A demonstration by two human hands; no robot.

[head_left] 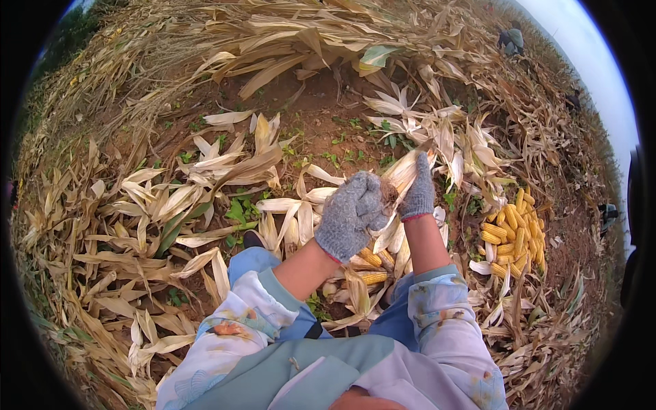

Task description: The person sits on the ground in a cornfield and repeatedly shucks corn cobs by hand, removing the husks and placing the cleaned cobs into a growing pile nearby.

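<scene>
An ear of corn [403, 172], still wrapped in pale dry husk, is held tilted in front of my body. My left hand [350, 213], in a grey knit glove, is closed at its near end, against the tuft of brown silk [388, 193]. On the other side my right hand [418, 193], gloved the same way, is wrapped round the ear with the thumb lying along the husk; its other fingers are mostly hidden. Below the hands, between my legs, lie several bare yellow corn ears [372, 277] among loose husks [357, 294].
A heap of husked yellow corn ears [516, 236] lies on the ground to the right. Dry husks and leaves [184, 198] cover the soil at the left. Cut corn stalks [273, 41] lie across the far side. Another person [511, 41] is far off at upper right.
</scene>
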